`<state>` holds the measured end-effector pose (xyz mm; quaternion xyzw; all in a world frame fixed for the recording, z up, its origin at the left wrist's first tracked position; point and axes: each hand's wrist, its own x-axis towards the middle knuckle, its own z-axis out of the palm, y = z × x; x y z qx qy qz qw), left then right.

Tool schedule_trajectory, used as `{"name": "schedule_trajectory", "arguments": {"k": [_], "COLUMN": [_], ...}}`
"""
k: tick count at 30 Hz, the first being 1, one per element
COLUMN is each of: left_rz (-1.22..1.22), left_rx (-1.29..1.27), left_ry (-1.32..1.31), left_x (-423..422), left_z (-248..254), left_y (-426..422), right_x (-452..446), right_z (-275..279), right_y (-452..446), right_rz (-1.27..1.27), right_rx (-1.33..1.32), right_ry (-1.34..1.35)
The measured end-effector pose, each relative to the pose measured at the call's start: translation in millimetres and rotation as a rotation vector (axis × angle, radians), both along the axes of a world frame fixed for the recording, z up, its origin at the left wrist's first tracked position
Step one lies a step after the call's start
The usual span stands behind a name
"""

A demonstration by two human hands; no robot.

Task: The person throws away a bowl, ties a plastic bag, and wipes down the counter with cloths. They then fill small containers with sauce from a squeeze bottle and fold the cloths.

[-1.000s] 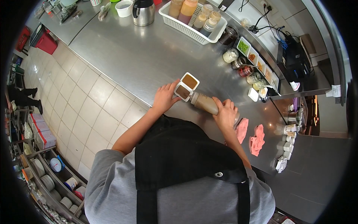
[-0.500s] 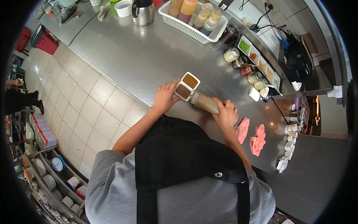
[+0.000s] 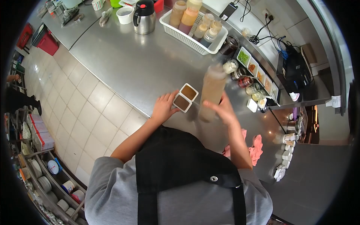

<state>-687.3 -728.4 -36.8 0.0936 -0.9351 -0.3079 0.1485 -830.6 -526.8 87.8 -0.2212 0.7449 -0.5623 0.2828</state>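
Note:
My left hand (image 3: pixel 164 107) grips the near side of a white two-part sauce dish (image 3: pixel 180 110), its thumb and fingers against the rim. Brown sauce fills both square wells, orange-brown in the far one and darker in the near one. Whether these are two touching dishes or one piece, I cannot tell. Just to the right, my right hand (image 3: pixel 222 109) is wrapped around a squeeze bottle (image 3: pixel 213 84) of light brown sauce. The bottle is nearly upright, nozzle end up, and blurred by motion.
A white basket (image 3: pixel 176 34) of squeeze bottles and a steel thermos jug (image 3: pixel 145 20) stand at the back. Condiment jars (image 3: pixel 245 81) and a garnish tray (image 3: pixel 258 71) line the right side. Pink cloths (image 3: pixel 255 150) lie near my right forearm. A co-worker's leg (image 3: pixel 22 100) shows at far left.
My right hand has swung the squeeze bottle from tilted over the near well to upright, up and away from the dish. My left hand stays at the dish. The view has shifted slightly.

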Motion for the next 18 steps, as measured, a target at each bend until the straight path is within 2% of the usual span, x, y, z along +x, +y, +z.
{"name": "schedule_trajectory", "arguments": {"k": [2, 6, 10, 14, 17, 18], "left_rz": [0.002, 0.001, 0.002, -0.044, -0.063, -0.061], "left_rx": [-0.013, -0.038, -0.050, -0.011, 0.006, 0.007], "left_ry": [-0.007, -0.032, 0.030, 0.026, 0.006, 0.003], "left_x": [0.0, 0.6, 0.2, 0.5, 0.3, -0.2], "left_z": [2.3, 6.9, 7.9, 9.2, 6.8, 7.3], "left_y": [-0.1, -1.9, -3.3, -4.2, -4.6, -4.8], "right_x": [-29.3, -92.8, -181.1, -264.1, -303.4, -311.7], "right_z": [37.7, 105.2, 123.9, 108.6, 87.4, 81.3], "right_y": [-27.7, -95.3, -171.0, -228.5, -255.5, -261.6], "right_rz": [-0.045, -0.120, -0.305, -0.350, -0.377, -0.364], "right_rx": [0.027, -0.194, -0.297, -0.312, -0.297, -0.207], "right_ry": [0.131, 0.534, 0.916, 0.985, 0.879, 0.791]}}
